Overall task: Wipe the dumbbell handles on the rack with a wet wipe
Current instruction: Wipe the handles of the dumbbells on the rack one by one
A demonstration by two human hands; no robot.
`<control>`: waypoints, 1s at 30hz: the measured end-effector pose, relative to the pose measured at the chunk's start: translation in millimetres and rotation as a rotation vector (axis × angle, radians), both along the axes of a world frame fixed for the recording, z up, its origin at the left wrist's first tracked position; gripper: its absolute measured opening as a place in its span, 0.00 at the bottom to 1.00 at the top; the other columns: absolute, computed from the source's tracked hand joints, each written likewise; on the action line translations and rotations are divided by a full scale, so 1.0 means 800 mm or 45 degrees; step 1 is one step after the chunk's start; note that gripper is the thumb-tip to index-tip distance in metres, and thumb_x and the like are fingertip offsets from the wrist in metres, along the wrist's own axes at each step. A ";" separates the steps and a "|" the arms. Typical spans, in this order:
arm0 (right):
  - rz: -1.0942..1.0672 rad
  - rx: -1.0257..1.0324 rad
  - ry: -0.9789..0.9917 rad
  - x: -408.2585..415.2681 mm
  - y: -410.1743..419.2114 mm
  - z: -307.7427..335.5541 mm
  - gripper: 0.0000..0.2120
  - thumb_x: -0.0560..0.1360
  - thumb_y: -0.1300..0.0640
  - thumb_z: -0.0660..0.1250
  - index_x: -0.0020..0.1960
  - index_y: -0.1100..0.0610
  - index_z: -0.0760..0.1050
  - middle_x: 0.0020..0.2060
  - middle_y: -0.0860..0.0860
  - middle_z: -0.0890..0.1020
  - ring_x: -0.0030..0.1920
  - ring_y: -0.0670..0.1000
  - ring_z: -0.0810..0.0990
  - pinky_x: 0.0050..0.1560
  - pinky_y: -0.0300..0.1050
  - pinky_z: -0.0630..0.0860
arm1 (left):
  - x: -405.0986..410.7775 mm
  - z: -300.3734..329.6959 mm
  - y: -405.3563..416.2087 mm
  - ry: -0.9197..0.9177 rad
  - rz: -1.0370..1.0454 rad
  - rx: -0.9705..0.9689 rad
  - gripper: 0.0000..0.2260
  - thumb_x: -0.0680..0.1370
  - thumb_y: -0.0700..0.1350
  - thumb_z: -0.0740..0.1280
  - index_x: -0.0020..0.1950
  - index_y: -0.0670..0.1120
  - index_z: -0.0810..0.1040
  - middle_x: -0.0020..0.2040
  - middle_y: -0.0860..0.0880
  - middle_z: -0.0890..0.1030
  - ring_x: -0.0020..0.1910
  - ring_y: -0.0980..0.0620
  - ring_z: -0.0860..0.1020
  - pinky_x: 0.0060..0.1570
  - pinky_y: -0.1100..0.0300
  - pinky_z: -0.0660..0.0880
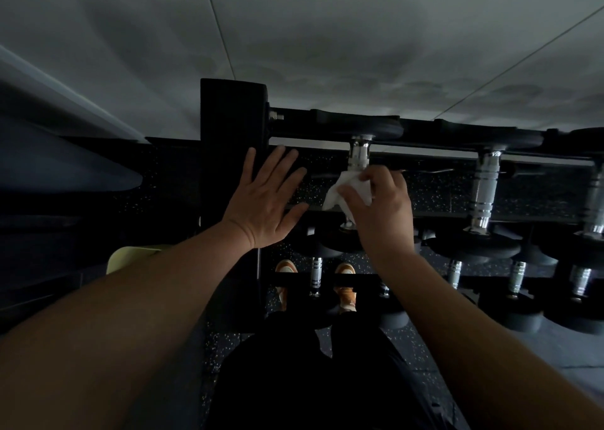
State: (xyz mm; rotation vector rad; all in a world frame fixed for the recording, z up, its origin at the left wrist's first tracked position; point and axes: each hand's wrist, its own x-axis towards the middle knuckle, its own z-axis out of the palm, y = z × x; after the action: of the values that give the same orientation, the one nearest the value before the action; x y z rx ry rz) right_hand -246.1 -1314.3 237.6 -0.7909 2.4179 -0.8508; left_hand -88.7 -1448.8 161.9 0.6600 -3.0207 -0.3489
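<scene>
A black dumbbell rack (232,125) runs across the middle of the head view. On its top tier the leftmost dumbbell shows a chrome handle (359,155). My right hand (379,210) grips a white wet wipe (346,191) wrapped round the lower part of that handle. My left hand (264,200) is spread flat with straight fingers beside the rack's upright post, holding nothing. More chrome handles (486,187) stand to the right on the same tier, and a lower tier holds several smaller ones (316,274).
Black round dumbbell heads (474,249) line the rack's front edge. My feet in orange shoes (346,285) stand on speckled black flooring under the rack. A pale yellow object (130,258) shows at the left behind my forearm. A grey wall rises behind.
</scene>
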 end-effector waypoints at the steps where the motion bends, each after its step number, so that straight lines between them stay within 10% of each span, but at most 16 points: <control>1: -0.014 0.005 -0.021 0.001 0.003 -0.001 0.14 0.73 0.48 0.71 0.55 0.51 0.73 0.55 0.50 0.74 0.49 0.46 0.74 0.40 0.31 0.68 | -0.006 0.002 -0.005 -0.023 -0.008 -0.010 0.30 0.81 0.62 0.48 0.75 0.45 0.66 0.79 0.42 0.61 0.80 0.42 0.52 0.76 0.36 0.39; 12: -0.247 -0.072 -0.159 -0.002 -0.030 0.003 0.16 0.73 0.46 0.71 0.57 0.47 0.71 0.45 0.44 0.79 0.41 0.51 0.82 0.39 0.52 0.82 | -0.013 0.000 -0.012 -0.077 -0.015 -0.046 0.29 0.82 0.61 0.45 0.76 0.45 0.66 0.79 0.42 0.62 0.80 0.44 0.53 0.77 0.41 0.37; 30: -0.118 0.052 -0.129 -0.001 -0.025 0.012 0.19 0.73 0.46 0.71 0.57 0.49 0.66 0.47 0.49 0.78 0.42 0.50 0.80 0.39 0.48 0.81 | -0.012 0.003 -0.010 -0.060 -0.020 -0.044 0.30 0.82 0.61 0.46 0.75 0.45 0.67 0.78 0.42 0.62 0.80 0.43 0.54 0.77 0.40 0.40</control>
State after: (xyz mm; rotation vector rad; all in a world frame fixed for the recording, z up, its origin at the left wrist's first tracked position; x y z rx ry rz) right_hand -247.2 -1333.9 247.0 -0.6094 2.3894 -0.8527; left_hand -98.4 -1456.8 164.4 0.6517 -3.0709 -0.2853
